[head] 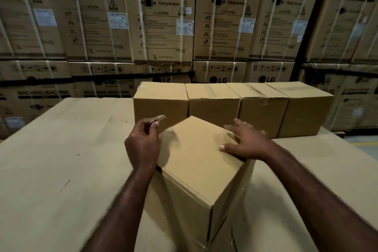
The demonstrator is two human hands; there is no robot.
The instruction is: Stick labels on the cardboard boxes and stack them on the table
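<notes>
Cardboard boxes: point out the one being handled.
The nearest box, turned corner-on in front of the row of four; the right hand rests flat on its top, the left hand holds a label.

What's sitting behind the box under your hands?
Four cardboard boxes in a row on the table, washing machine cartons beyond. The near box and left hand hide part of the leftmost box's front.

This is a warehouse: LG washing machine cartons (161,16) stand stacked in a wall across the whole background, each bound with white straps (141,6) and bearing printed handling symbols (219,68) and a white shipping label (185,26), while a yellow line (362,143) marks the bare floor (368,153) at the right edge.
</notes>
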